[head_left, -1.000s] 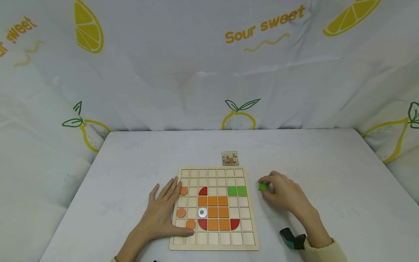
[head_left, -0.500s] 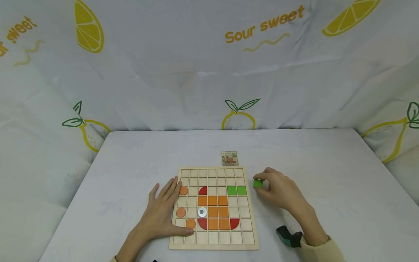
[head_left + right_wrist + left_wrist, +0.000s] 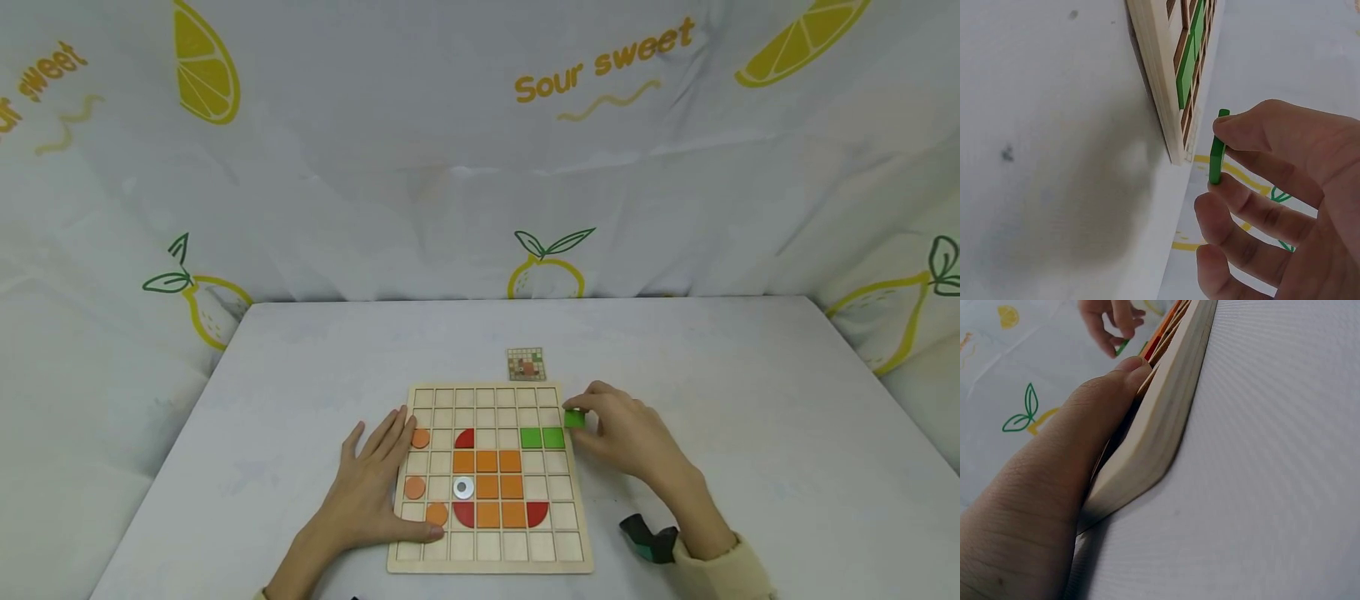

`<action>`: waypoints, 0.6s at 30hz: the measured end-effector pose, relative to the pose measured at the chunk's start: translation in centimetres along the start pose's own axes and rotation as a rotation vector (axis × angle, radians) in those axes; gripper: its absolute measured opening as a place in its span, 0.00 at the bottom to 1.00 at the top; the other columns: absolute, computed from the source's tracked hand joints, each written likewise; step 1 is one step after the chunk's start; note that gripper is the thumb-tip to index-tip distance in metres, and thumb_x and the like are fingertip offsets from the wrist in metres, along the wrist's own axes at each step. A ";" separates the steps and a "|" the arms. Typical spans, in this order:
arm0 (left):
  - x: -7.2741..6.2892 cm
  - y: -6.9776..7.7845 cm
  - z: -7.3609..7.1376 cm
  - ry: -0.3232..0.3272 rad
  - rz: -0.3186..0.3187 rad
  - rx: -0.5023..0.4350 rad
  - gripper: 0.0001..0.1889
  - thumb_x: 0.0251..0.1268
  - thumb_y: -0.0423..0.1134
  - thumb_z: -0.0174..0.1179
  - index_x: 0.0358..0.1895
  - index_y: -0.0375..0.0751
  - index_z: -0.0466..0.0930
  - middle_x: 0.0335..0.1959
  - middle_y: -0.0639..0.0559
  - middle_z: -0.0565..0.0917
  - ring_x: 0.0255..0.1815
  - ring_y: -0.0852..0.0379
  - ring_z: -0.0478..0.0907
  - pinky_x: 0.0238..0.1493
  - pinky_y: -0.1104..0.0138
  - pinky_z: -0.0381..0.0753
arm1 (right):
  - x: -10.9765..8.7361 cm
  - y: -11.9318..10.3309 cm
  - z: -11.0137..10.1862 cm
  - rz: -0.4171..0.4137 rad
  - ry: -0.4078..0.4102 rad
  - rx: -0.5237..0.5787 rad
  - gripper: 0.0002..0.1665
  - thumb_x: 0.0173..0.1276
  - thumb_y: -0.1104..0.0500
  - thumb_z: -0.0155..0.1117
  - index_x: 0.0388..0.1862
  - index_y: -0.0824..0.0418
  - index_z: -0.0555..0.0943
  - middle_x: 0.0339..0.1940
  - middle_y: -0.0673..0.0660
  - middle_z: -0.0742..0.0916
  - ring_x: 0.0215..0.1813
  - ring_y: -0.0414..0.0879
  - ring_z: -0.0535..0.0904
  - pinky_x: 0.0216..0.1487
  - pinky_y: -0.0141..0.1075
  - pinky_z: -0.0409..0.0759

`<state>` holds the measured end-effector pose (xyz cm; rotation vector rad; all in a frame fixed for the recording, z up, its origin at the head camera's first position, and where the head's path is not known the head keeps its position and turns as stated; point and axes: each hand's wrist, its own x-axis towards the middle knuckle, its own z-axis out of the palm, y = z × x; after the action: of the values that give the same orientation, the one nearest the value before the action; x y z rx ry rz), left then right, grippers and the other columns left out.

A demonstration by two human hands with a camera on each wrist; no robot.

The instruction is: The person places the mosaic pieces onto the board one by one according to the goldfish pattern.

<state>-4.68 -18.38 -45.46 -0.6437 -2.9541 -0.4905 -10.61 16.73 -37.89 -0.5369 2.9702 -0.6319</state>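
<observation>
A square wooden grid board [image 3: 491, 567] lies on the table. My left hand [image 3: 367, 496] rests on its left side, fingers straight along the edge and thumb over the lower left cells. Between thumb and fingertips my right hand [image 3: 633, 437] pinches a small green square tile [image 3: 574, 418], held at the board's upper right edge; the right wrist view shows this thin tile [image 3: 1217, 159] edge-on. Two green tiles [image 3: 542, 438] sit side by side in the third row. Orange squares [image 3: 487, 487], red quarter-circles [image 3: 537, 513], orange discs [image 3: 415, 487] and a white ring-shaped piece [image 3: 463, 487] fill other cells.
A small picture card [image 3: 527, 365] with a grid pattern lies just behind the board. A black and green strap-like item [image 3: 648, 542] is at the right wrist. Behind the white table [image 3: 315, 350] hangs a lemon-printed cloth [image 3: 420, 208].
My right hand has moved left with the green tile, from beside the board to its upper right edge. The left hand and the pieces on the board stay where they were.
</observation>
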 end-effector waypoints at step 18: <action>0.0 0.1 -0.1 -0.010 -0.009 -0.009 0.75 0.34 0.89 0.59 0.81 0.37 0.54 0.84 0.44 0.57 0.85 0.46 0.53 0.77 0.37 0.41 | 1.9 -2.4 0.6 -0.049 -0.055 0.044 0.16 0.61 0.62 0.73 0.49 0.57 0.90 0.40 0.51 0.86 0.29 0.38 0.70 0.28 0.29 0.70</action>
<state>-4.65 -18.33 -45.32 -0.6358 -2.9667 -0.5031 -11.52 13.82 -37.40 -0.6149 2.8925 -0.6733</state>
